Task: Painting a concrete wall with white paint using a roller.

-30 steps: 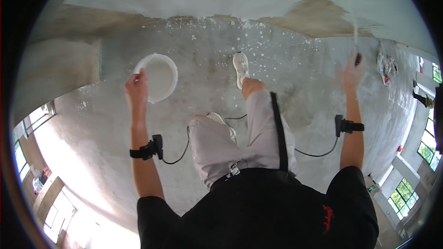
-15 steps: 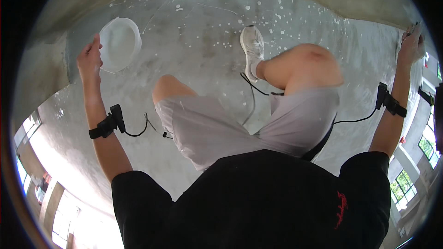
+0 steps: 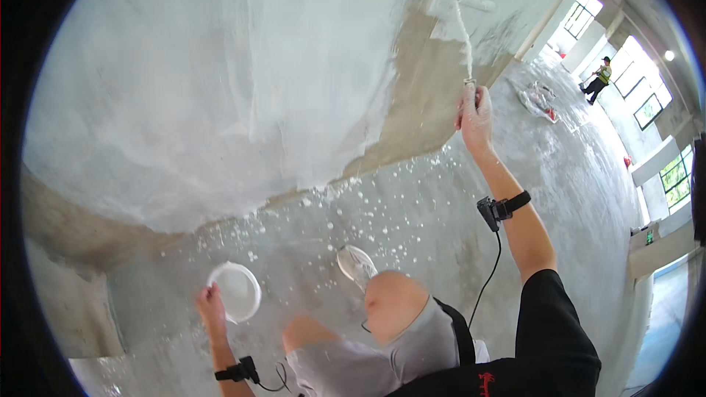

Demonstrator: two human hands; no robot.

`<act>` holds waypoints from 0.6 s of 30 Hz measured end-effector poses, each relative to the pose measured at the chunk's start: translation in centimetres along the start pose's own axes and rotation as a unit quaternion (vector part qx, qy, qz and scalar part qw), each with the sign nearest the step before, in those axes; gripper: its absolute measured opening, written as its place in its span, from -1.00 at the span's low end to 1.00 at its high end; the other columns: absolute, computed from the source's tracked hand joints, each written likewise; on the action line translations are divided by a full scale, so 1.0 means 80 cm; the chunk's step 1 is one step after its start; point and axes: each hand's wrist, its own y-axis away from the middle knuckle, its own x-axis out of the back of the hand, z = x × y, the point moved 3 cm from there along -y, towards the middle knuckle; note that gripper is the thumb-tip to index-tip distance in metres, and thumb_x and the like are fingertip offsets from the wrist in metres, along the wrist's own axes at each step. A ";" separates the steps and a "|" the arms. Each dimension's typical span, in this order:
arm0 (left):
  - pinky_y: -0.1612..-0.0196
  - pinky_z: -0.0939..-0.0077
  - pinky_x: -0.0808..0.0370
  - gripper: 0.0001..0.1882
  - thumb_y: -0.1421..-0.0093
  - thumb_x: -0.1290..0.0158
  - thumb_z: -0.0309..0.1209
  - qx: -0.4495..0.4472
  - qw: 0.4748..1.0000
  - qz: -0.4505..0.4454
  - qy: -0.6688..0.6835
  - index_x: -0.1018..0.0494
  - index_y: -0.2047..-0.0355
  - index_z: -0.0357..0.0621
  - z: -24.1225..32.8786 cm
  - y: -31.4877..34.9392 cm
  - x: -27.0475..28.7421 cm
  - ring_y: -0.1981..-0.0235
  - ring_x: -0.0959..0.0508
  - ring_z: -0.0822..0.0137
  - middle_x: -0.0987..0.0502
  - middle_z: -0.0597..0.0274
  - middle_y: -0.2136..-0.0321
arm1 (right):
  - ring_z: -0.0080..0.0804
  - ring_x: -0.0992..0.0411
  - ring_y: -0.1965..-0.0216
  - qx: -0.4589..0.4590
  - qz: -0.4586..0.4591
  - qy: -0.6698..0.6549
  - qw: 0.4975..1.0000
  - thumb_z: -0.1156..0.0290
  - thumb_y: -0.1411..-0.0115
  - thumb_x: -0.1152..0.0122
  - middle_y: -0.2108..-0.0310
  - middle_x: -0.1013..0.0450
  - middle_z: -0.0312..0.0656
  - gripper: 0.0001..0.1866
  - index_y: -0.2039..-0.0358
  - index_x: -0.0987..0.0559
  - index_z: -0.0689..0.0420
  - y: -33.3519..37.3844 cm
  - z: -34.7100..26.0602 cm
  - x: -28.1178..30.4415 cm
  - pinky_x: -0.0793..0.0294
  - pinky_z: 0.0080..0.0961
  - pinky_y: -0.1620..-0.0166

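My right hand (image 3: pixel 476 112) is closed round the handle of a paint roller (image 3: pixel 476 2), reaching up and to the right. The roller's white-coated frame rises from my fist, and its white sleeve rests against the wall (image 3: pixel 294 88), beside a bare brown patch (image 3: pixel 419 73). Low on the left, my left hand (image 3: pixel 212 309) is closed at the near-left rim of a round white bucket (image 3: pixel 254 279). Pale liquid appears inside the bucket. How the fingers of the left hand wrap its rim is partly hidden.
White drops spatter the grey floor (image 3: pixel 441 213) along the wall's foot. My shoe (image 3: pixel 356 265) stands near them. Clear plastic sheeting with something red (image 3: pixel 548 106) lies farther right. A person (image 3: pixel 599 79) in a vest is by the far windows. A bare block (image 3: pixel 73 294) stands at left.
My view has swung up to the wall. The roller, not discernible before, now shows in my right hand, raised against the wall. My left hand stays at the bucket.
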 end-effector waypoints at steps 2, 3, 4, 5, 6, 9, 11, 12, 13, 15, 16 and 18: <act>0.69 0.51 -0.23 -0.65 -0.23 -0.05 -0.25 -0.060 0.998 0.002 -0.020 -0.45 0.58 -0.27 -0.021 -0.005 0.001 0.77 -0.29 0.51 -0.36 0.29 0.77 | -0.65 -0.29 0.52 0.023 0.002 -0.005 1.000 0.14 -0.32 -0.01 0.60 -0.34 -0.26 -0.65 0.32 -0.40 0.23 0.000 -0.011 -0.023 -0.30 -0.56 0.45; 0.69 0.51 -0.23 -0.65 -0.23 -0.05 -0.25 -0.068 0.998 0.004 -0.015 -0.45 0.58 -0.27 -0.015 -0.004 -0.006 0.77 -0.29 0.51 -0.36 0.29 0.77 | -0.65 -0.29 0.52 0.030 0.009 -0.008 0.999 0.14 -0.32 -0.01 0.60 -0.34 -0.26 -0.65 0.32 -0.40 0.23 -0.009 -0.017 -0.027 -0.30 -0.56 0.45; 0.59 0.44 -0.27 -0.66 -0.22 -0.06 -0.28 -0.035 0.999 -0.017 0.002 -0.46 0.57 -0.33 -0.007 0.002 -0.017 0.70 -0.33 0.44 -0.40 0.20 0.73 | -0.59 -0.31 0.52 0.086 0.029 0.008 0.996 0.15 -0.31 -0.02 0.59 -0.36 -0.23 -0.65 0.28 -0.40 0.24 -0.020 -0.025 -0.032 -0.31 -0.51 0.43; 0.50 0.38 -0.32 -0.67 -0.20 -0.07 -0.31 -0.002 0.999 -0.040 0.018 -0.46 0.55 -0.38 -0.001 0.009 -0.028 0.63 -0.37 0.38 -0.45 0.10 0.69 | -0.53 -0.33 0.51 0.141 0.049 0.026 0.989 0.15 -0.31 -0.03 0.57 -0.38 -0.20 -0.64 0.25 -0.41 0.26 -0.029 -0.031 -0.035 -0.33 -0.47 0.41; 0.50 0.38 -0.32 -0.67 -0.20 -0.07 -0.31 -0.006 0.999 -0.033 0.018 -0.46 0.55 -0.38 0.001 0.012 -0.024 0.63 -0.37 0.38 -0.45 0.10 0.69 | -0.45 -0.34 0.47 0.125 0.040 0.004 0.991 0.16 -0.29 -0.06 0.52 -0.41 -0.14 -0.63 0.21 -0.41 0.29 -0.035 -0.049 -0.046 -0.35 -0.41 0.37; 0.49 0.36 -0.34 -0.69 -0.19 -0.07 -0.34 -0.037 0.999 -0.014 -0.011 -0.46 0.54 -0.40 0.007 0.015 -0.028 0.63 -0.39 0.34 -0.46 0.07 0.69 | -0.45 -0.33 0.46 0.118 0.056 0.035 0.991 0.15 -0.29 -0.04 0.51 -0.40 -0.14 -0.62 0.20 -0.41 0.30 -0.069 -0.092 -0.068 -0.33 -0.42 0.38; 0.48 0.35 -0.35 -0.68 -0.19 -0.07 -0.34 -0.039 0.999 -0.024 0.003 -0.46 0.53 -0.42 0.016 0.014 -0.045 0.63 -0.41 0.31 -0.47 0.03 0.68 | -0.55 -0.26 0.51 0.123 0.033 -0.002 0.992 0.15 -0.32 0.01 0.55 -0.32 -0.26 -0.66 0.25 -0.39 0.23 -0.114 -0.086 -0.070 -0.26 -0.53 0.45; 0.48 0.35 -0.35 -0.68 -0.19 -0.07 -0.34 -0.040 0.999 -0.024 0.001 -0.46 0.53 -0.42 0.006 0.011 -0.043 0.63 -0.41 0.31 -0.47 0.03 0.68 | -0.65 -0.19 0.56 0.120 -0.002 -0.049 0.992 0.15 -0.34 0.06 0.58 -0.25 -0.38 -0.70 0.31 -0.37 0.17 -0.122 -0.081 -0.081 -0.19 -0.64 0.52; 0.47 0.34 -0.35 -0.68 -0.19 -0.06 -0.33 -0.028 0.999 -0.022 0.008 -0.47 0.52 -0.43 -0.011 0.005 -0.041 0.62 -0.42 0.30 -0.48 0.01 0.67 | -0.65 -0.19 0.56 0.118 -0.001 -0.051 0.992 0.15 -0.34 0.06 0.58 -0.25 -0.38 -0.70 0.31 -0.37 0.17 -0.115 -0.082 -0.091 -0.19 -0.64 0.52; 0.46 0.33 -0.36 -0.68 -0.18 -0.06 -0.33 -0.017 0.999 -0.024 0.015 -0.47 0.51 -0.43 -0.034 -0.002 -0.042 0.62 -0.44 0.28 -0.49 0.00 0.66 | -0.64 -0.13 0.69 0.065 -0.094 -0.143 0.983 0.11 -0.36 0.14 0.66 -0.16 -0.38 -0.67 0.38 -0.33 0.11 -0.104 -0.081 -0.112 -0.13 -0.62 0.63; 0.46 0.33 -0.36 -0.68 -0.19 -0.05 -0.33 -0.008 0.999 -0.030 0.016 -0.47 0.51 -0.43 -0.040 -0.003 -0.045 0.61 -0.44 0.27 -0.49 -0.01 0.65 | -0.64 -0.13 0.69 0.064 -0.092 -0.140 0.984 0.11 -0.36 0.14 0.66 -0.16 -0.38 -0.67 0.38 -0.33 0.11 -0.098 -0.080 -0.113 -0.13 -0.62 0.63; 0.45 0.32 -0.37 -0.68 -0.19 -0.05 -0.33 -0.001 0.999 -0.039 0.017 -0.48 0.50 -0.43 -0.049 -0.005 -0.051 0.61 -0.45 0.26 -0.50 -0.01 0.64 | -0.59 -0.11 0.78 -0.018 -0.123 -0.148 0.981 0.06 -0.38 0.20 0.70 -0.16 -0.37 -0.62 0.42 -0.30 0.10 -0.080 -0.064 -0.117 -0.13 -0.57 0.71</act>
